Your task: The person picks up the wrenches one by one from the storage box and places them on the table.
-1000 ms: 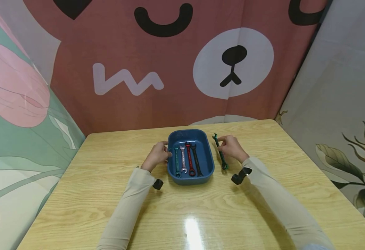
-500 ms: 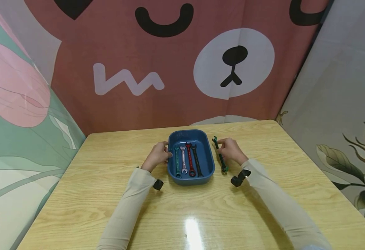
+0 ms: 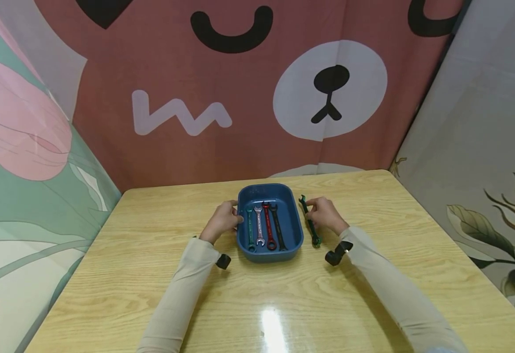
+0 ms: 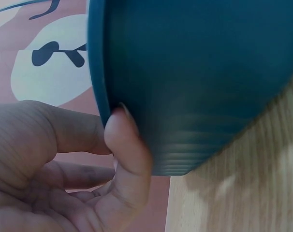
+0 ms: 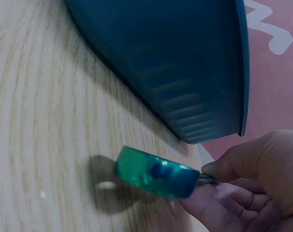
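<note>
A blue plastic bin stands on the table, its near side wall large in the left wrist view. My left hand pinches its left rim between thumb and fingers. Inside the bin lie a green wrench, a pink wrench, a red wrench and a black wrench, side by side. To the bin's right, my right hand pinches another green wrench by its shaft. That wrench's glossy ring end hangs low over the tabletop, with a shadow beneath it.
The wooden table extends around the bin on all sides. A pink curtain with a bear print hangs behind its far edge. Patterned fabric hangs to the right, with more floral cloth at left.
My right hand and the green wrench have shifted slightly toward me, beside the bin. The left hand keeps its grip on the rim, and the bin looks still.
</note>
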The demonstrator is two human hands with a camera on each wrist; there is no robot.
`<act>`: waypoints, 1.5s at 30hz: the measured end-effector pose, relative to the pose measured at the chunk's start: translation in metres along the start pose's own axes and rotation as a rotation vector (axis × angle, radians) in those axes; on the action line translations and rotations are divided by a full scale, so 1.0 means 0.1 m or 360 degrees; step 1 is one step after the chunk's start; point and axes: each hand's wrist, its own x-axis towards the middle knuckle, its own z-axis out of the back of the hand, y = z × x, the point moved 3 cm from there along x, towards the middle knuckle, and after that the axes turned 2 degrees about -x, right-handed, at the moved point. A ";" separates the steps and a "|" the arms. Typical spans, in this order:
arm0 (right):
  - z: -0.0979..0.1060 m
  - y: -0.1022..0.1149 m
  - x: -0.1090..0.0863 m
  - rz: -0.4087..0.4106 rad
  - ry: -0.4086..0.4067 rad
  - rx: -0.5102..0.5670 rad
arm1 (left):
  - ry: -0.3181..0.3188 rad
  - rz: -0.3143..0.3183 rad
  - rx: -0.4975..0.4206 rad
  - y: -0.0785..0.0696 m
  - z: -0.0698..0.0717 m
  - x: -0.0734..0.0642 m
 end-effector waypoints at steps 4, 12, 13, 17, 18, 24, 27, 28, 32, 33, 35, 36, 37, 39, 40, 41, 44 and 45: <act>-0.01 -0.01 0.00 0.0003 0.0011 -0.0007 | 0.0003 -0.0003 0.0003 -0.01 0.00 0.00; -0.04 -0.04 0.03 0.0005 0.0013 -0.0004 | 0.0010 -0.0005 0.0005 -0.02 0.00 -0.01; -0.04 -0.04 0.03 0.0008 0.0016 -0.0003 | 0.0013 -0.0008 0.0008 -0.02 0.00 -0.01; -0.05 -0.04 0.02 0.0002 0.0023 -0.0005 | 0.0020 -0.0024 0.0027 -0.01 0.00 0.00; -0.06 -0.04 0.02 0.0002 0.0022 -0.0007 | 0.0019 -0.0026 0.0033 -0.01 -0.01 0.00; -0.07 -0.05 0.03 0.0004 0.0026 -0.0012 | 0.0022 -0.0013 0.0030 -0.01 -0.01 0.00; -0.07 -0.05 0.03 -0.0009 0.0028 -0.0021 | 0.0023 -0.0004 0.0024 -0.01 0.00 -0.01; -0.07 -0.06 0.03 -0.0016 0.0029 -0.0023 | 0.0022 0.0000 0.0024 -0.01 0.00 -0.01; -0.06 -0.07 0.04 -0.0053 0.0023 -0.0047 | 0.0017 0.0016 0.0026 -0.01 0.00 -0.01; -0.06 -0.07 0.04 -0.0059 0.0020 -0.0056 | 0.0017 0.0017 0.0029 -0.01 0.00 -0.01; -0.06 -0.07 0.04 -0.0072 0.0008 -0.0080 | 0.0016 0.0018 0.0032 -0.01 0.00 -0.01; -0.06 -0.07 0.04 -0.0078 0.0003 -0.0089 | 0.0015 0.0019 0.0032 -0.01 0.00 -0.01; -0.06 -0.07 0.04 -0.0084 -0.0004 -0.0099 | 0.0016 0.0020 0.0031 -0.01 0.00 -0.01; -0.05 -0.06 0.03 -0.0100 -0.0019 -0.0108 | 0.0015 0.0023 0.0030 -0.01 0.00 -0.01; -0.05 -0.06 0.03 -0.0105 -0.0021 -0.0111 | 0.0016 0.0023 0.0028 -0.02 0.00 -0.02; -0.05 -0.06 0.02 -0.0111 -0.0025 -0.0104 | 0.0016 0.0024 0.0025 -0.02 0.00 -0.02; -0.04 -0.05 0.02 -0.0126 -0.0030 -0.0092 | 0.0018 0.0018 0.0022 -0.03 0.00 -0.02; -0.04 -0.05 0.02 -0.0130 -0.0030 -0.0085 | 0.0019 0.0014 0.0022 -0.03 0.00 -0.02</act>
